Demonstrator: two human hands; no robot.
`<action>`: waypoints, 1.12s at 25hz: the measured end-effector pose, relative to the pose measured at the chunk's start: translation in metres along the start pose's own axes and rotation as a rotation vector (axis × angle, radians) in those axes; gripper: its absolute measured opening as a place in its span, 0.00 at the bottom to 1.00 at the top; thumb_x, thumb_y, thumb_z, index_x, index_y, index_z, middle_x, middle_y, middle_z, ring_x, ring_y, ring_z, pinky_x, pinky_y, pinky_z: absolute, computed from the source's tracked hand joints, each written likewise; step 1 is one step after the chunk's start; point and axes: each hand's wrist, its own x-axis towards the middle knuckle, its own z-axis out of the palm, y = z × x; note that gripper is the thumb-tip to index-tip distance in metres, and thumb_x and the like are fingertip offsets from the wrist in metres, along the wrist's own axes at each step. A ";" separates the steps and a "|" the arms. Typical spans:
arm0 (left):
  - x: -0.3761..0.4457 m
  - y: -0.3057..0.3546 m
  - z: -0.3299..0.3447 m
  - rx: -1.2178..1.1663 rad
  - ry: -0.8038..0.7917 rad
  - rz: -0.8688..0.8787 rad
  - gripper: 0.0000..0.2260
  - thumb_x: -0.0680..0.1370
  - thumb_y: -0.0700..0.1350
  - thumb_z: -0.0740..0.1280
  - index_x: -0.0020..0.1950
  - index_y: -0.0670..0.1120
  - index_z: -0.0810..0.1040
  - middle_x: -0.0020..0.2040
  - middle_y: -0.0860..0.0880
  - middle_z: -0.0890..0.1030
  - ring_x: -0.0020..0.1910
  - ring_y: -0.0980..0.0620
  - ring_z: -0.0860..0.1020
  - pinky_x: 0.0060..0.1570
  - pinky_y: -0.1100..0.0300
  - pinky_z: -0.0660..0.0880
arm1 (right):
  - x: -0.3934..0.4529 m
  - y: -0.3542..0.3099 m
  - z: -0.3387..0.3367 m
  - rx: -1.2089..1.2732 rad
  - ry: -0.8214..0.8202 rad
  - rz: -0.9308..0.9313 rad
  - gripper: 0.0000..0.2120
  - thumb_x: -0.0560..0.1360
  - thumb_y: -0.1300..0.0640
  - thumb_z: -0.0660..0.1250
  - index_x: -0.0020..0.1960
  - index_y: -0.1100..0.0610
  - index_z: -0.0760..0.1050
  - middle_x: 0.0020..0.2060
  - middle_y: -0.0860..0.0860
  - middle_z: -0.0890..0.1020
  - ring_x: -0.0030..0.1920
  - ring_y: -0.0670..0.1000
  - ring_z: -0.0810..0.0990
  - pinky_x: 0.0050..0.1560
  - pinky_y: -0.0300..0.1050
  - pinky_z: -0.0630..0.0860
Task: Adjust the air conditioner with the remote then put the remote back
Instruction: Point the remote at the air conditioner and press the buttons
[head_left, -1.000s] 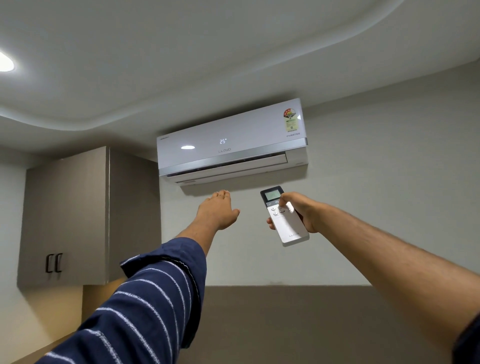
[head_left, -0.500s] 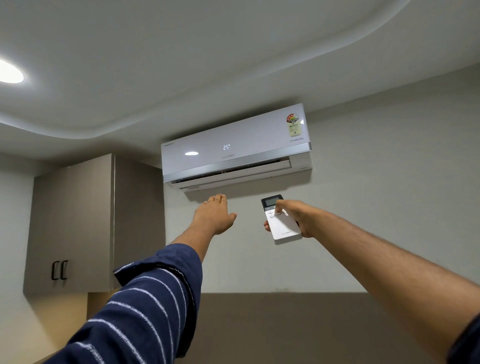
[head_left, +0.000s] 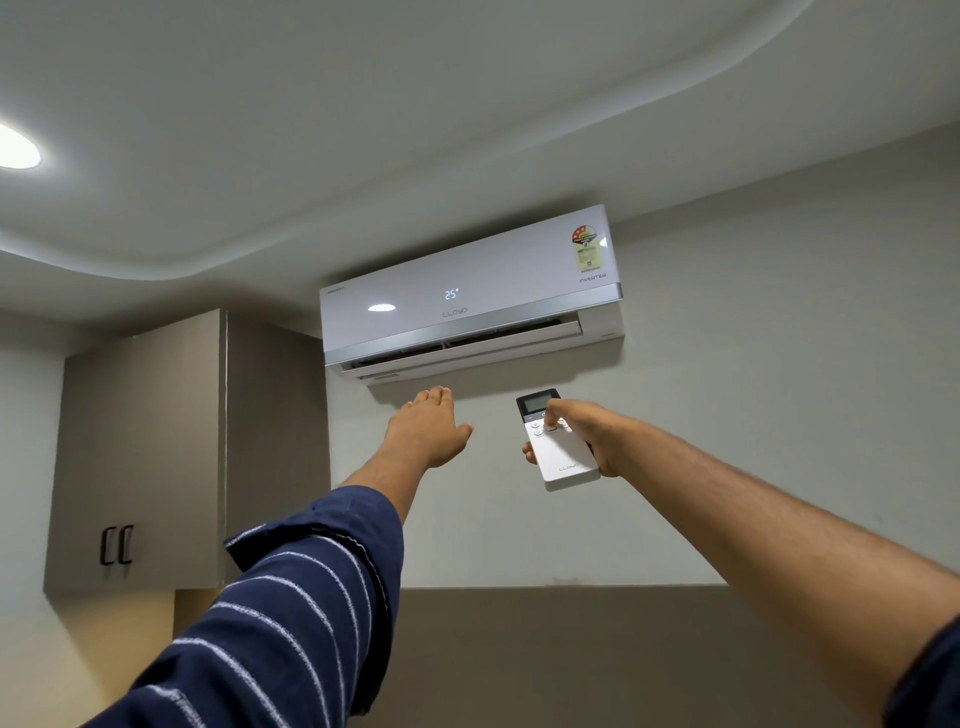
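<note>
Both arms are up toward the wall-mounted Lloyd air conditioner (head_left: 470, 296), centre of the frame, its panel reading 25 and its flap open along the bottom. The right hand (head_left: 589, 436) has its grip closed around the white remote (head_left: 560, 447), just below and right of centre, thumb down on the buttons under its small screen. The left hand (head_left: 428, 428) is empty, fingers stretched flat, raised just beneath the unit's outlet without touching it; its striped navy sleeve (head_left: 291, 613) fills the lower left. A wall cabinet (head_left: 140, 452) hangs at left, a ceiling light (head_left: 15, 148) glowing at the upper left.
</note>
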 end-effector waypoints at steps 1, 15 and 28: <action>0.000 -0.001 0.001 0.003 -0.003 0.000 0.31 0.81 0.56 0.53 0.79 0.41 0.50 0.79 0.43 0.55 0.77 0.45 0.56 0.73 0.49 0.59 | 0.001 0.000 0.000 -0.001 0.003 -0.003 0.06 0.71 0.62 0.56 0.45 0.61 0.70 0.32 0.58 0.84 0.29 0.54 0.84 0.36 0.41 0.78; 0.006 -0.004 0.000 0.003 -0.001 -0.011 0.32 0.80 0.56 0.54 0.79 0.42 0.50 0.79 0.44 0.55 0.78 0.45 0.56 0.73 0.49 0.59 | 0.007 -0.007 0.014 0.022 -0.026 -0.013 0.06 0.73 0.63 0.54 0.45 0.62 0.69 0.26 0.58 0.84 0.25 0.53 0.83 0.32 0.40 0.79; 0.000 -0.009 -0.001 0.006 0.009 -0.009 0.32 0.80 0.56 0.54 0.79 0.42 0.50 0.79 0.43 0.55 0.77 0.45 0.57 0.72 0.49 0.60 | 0.005 -0.010 0.020 -0.002 0.026 -0.034 0.07 0.73 0.62 0.55 0.42 0.61 0.71 0.25 0.57 0.84 0.25 0.53 0.83 0.35 0.41 0.78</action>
